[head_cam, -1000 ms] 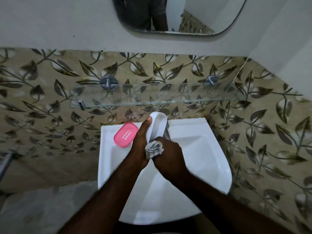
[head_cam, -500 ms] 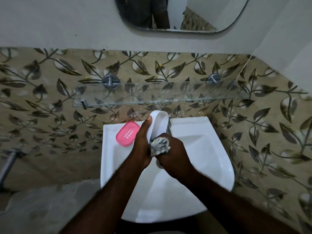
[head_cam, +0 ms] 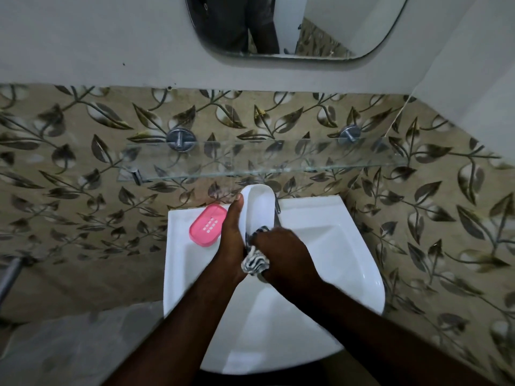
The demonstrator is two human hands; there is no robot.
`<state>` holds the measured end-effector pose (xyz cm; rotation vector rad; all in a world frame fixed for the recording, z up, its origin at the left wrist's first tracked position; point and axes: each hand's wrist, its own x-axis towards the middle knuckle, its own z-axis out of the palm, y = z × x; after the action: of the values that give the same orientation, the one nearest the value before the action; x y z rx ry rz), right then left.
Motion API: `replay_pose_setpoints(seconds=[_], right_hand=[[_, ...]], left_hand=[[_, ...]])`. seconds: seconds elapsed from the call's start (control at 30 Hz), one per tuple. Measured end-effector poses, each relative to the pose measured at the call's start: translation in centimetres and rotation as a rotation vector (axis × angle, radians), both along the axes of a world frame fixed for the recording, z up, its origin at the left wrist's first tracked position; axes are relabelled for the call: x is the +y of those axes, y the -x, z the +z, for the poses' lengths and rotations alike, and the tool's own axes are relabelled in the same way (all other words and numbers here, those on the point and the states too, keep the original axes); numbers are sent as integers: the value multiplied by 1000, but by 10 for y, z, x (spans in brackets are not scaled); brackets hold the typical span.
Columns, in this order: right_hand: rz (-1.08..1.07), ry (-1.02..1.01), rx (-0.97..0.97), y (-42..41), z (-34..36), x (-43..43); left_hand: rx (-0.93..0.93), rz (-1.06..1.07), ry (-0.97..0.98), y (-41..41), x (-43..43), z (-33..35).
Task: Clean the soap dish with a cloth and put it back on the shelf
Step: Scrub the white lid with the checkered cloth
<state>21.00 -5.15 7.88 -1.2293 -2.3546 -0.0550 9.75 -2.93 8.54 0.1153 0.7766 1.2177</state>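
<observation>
Two bare forearms reach in from the bottom edge over a white ceramic wash basin [head_cam: 348,274] with a rounded front. Both hands meet above the back of the bowl. The right hand [head_cam: 284,252] has its fingers curled tight around a bunched black-and-white striped cloth [head_cam: 255,263] and presses it into the near end of a white oval plastic soap dish [head_cam: 259,210]. The left hand [head_cam: 231,238] holds that soap dish upright on end, hollow side facing the viewer. The thumb lies along the dish's left rim, and the other fingers are hidden behind it. The soap dish is in the air over the basin, its top end just below the shelf. To the left, on the basin's flat back corner, lies a pink oval plastic tray [head_cam: 207,225] with a block of small pale slots. A metal tap [head_cam: 276,207] shows partly behind the dish's right edge. Farther back, a clear glass shelf [head_cam: 278,162] is fixed by round metal brackets [head_cam: 180,138] to a beige wall tiled with a dark leaf pattern [head_cam: 446,204]. Above the tiles, on plain grey wall, hangs a rounded mirror [head_cam: 334,29].
</observation>
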Motion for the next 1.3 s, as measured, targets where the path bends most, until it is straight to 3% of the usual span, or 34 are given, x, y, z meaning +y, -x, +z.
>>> replay_pose_setpoints(seconds=[0.07, 0.17, 0.2, 0.3, 0.33, 0.4, 0.5, 0.57, 0.63, 0.77, 0.83, 0.93, 1.1, 1.3], right_hand=[[79, -45, -94, -5, -5, 9], [-48, 240, 56, 0, 6, 4], [-116, 399, 200, 4, 12, 0], [-194, 962, 962, 10, 28, -2], [-199, 1055, 1147, 9, 32, 0], [-206, 1082, 1354, 3, 37, 3], [-239, 925, 1430, -8, 44, 7], [-231, 787, 1393, -16, 49, 11], [-182, 671, 1207, -19, 52, 12], [-189, 178, 395, -6, 47, 11], [-225, 44, 194, 8, 44, 13], [-271, 116, 212, 18, 33, 14], [14, 144, 159, -4, 9, -1], [-140, 13, 156, 2, 23, 36]], left_hand=[[-7, -49, -30, 1, 1, 4], [116, -45, -56, 0, 0, -3], [150, -59, -80, 1, -1, -5], [161, -139, -175, 2, -6, -6], [148, -142, -185, 4, -7, -6], [40, -135, -174, 8, -6, -7], [-62, -106, -139, 11, -3, -14], [-52, -144, -128, 11, -1, -20], [-38, -181, -133, 10, -1, -25], [-37, -200, -157, 1, -3, -18], [14, -242, -141, -5, -3, -14], [9, -246, -87, -2, 0, -13], [40, -216, -27, 6, 1, -11], [-8, -205, -62, -5, -1, 6]])
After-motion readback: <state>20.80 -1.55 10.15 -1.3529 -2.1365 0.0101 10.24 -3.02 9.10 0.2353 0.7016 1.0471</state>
